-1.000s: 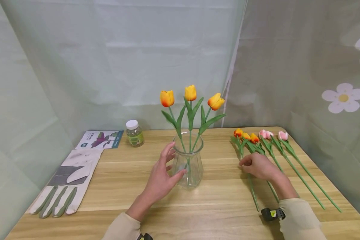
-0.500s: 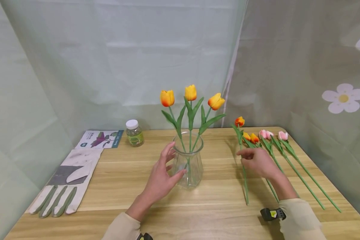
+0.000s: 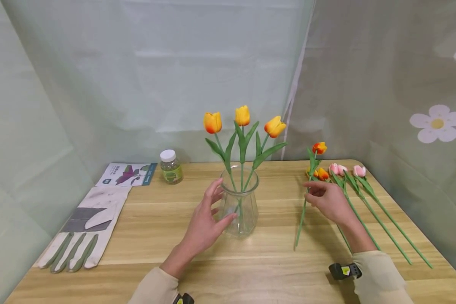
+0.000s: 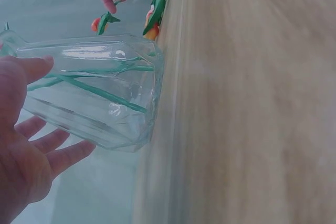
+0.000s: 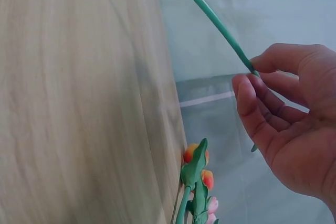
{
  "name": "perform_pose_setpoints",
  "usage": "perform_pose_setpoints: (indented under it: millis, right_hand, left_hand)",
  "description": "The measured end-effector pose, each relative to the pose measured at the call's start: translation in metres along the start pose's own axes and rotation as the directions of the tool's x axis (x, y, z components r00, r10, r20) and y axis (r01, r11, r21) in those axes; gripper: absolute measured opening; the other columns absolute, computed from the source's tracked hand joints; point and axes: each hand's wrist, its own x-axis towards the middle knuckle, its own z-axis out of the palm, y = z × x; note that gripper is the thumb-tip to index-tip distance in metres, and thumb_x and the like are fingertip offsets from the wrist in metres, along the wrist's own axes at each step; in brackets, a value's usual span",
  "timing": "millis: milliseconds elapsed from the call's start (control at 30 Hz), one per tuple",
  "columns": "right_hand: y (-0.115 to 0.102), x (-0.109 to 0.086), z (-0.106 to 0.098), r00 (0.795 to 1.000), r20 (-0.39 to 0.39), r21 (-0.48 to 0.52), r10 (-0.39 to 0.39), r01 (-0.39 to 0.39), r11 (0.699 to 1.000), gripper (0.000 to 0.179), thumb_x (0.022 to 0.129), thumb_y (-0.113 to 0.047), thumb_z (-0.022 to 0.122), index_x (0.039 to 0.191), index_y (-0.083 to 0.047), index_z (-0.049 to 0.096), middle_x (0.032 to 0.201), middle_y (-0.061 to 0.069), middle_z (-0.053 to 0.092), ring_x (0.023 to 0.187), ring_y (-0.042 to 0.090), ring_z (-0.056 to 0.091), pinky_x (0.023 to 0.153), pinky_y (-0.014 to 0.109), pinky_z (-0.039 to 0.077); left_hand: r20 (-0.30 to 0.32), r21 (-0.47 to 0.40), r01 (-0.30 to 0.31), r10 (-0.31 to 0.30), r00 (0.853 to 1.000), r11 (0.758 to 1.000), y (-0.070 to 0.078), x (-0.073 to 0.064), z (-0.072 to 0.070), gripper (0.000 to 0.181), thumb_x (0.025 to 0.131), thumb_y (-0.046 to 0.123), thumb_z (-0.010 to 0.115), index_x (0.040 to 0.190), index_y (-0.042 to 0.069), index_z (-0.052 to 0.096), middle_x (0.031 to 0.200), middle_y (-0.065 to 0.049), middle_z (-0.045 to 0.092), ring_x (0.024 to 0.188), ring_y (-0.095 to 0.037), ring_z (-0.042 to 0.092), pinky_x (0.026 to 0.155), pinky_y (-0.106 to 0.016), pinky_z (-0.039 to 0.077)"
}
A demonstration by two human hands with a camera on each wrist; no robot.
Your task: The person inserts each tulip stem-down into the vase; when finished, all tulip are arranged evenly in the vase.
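I see the vase (image 3: 238, 207) mid-table (image 3: 273, 270), gloves (image 3: 84, 230) by the left edge, bottle (image 3: 170, 167) behind, loose tulips (image 3: 359, 198) near the right edge.

Your right hand (image 3: 328, 202) has lifted the green-stemmed orange artificial tulip (image 3: 319, 147) off the light wooden table (image 3: 273, 261); the tulip now stands nearly upright, pinched at mid-stem, its head risen above the tulips lying flat.

vase (image 3: 238, 207): clear glass
vase tulips (image 3: 242, 120): yellow-orange, green stems
held tulip (image 3: 319, 147): orange-red
lying tulips (image 3: 346, 170): pink + orange
gloves (image 3: 82, 228): white/grey/green
curtain (image 3: 403, 84): grey-green w/ white daisies
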Motion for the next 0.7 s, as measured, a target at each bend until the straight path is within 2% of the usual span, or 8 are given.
perform_pose_setpoints:
  millis: [133,333,533,600,700]
  right_hand:
    - [-0.002,0.000,0.000,1.000,-0.021,0.023,0.001,0.000,1.000,0.035,0.095,-0.007,0.072,0.129,0.003,0.071,0.093,0.012,0.071,0.068,0.007,0.061,0.055,0.023,0.049]
    - [-0.006,-0.001,-0.001,0.997,-0.075,0.046,0.004,-0.001,0.999,0.034,0.095,-0.009,0.073,0.128,0.002,0.072,0.095,0.013,0.071,0.069,0.005,0.061,0.055,0.022,0.049]
    - [-0.014,-0.001,-0.002,0.992,-0.126,0.095,-0.010,0.022,0.995,0.035,0.096,-0.008,0.072,0.129,0.002,0.072,0.099,0.015,0.070,0.073,0.001,0.063,0.059,0.020,0.054]
    - [-0.018,0.000,-0.003,0.991,-0.137,0.125,-0.003,0.021,0.992,0.035,0.096,-0.009,0.072,0.130,0.001,0.071,0.098,0.012,0.071,0.074,0.000,0.065,0.061,0.020,0.057]
    - [-0.024,0.001,-0.006,0.988,-0.154,0.194,0.011,0.019,0.981,0.036,0.097,-0.011,0.074,0.131,0.002,0.071,0.093,-0.001,0.071,0.073,0.000,0.067,0.063,0.019,0.058]
  left_hand:
    - [-0.005,0.020,-0.013,0.013,1.000,1.000,0.001,0.000,0.000,0.100,0.087,0.010,0.088,0.163,0.027,0.025,0.153,-0.020,0.055,0.132,-0.043,0.063,0.093,-0.059,0.063]
    - [-0.017,0.072,-0.065,0.067,0.998,0.995,0.001,-0.001,0.002,0.102,0.084,0.011,0.090,0.162,0.023,0.025,0.153,-0.019,0.055,0.129,-0.041,0.066,0.087,-0.055,0.066]
    - [-0.020,0.097,-0.054,0.056,0.998,0.994,0.002,-0.001,0.004,0.104,0.084,0.011,0.090,0.162,0.028,0.023,0.148,-0.019,0.059,0.129,-0.039,0.066,0.085,-0.052,0.067]
    - [-0.017,0.103,-0.047,0.049,0.999,0.994,0.003,-0.001,0.004,0.104,0.083,0.012,0.091,0.162,0.028,0.024,0.149,-0.019,0.059,0.129,-0.039,0.066,0.085,-0.051,0.067]
    - [-0.012,0.112,-0.045,0.047,0.999,0.993,0.004,-0.001,0.004,0.104,0.082,0.013,0.091,0.161,0.026,0.025,0.151,-0.018,0.058,0.128,-0.039,0.066,0.085,-0.050,0.067]
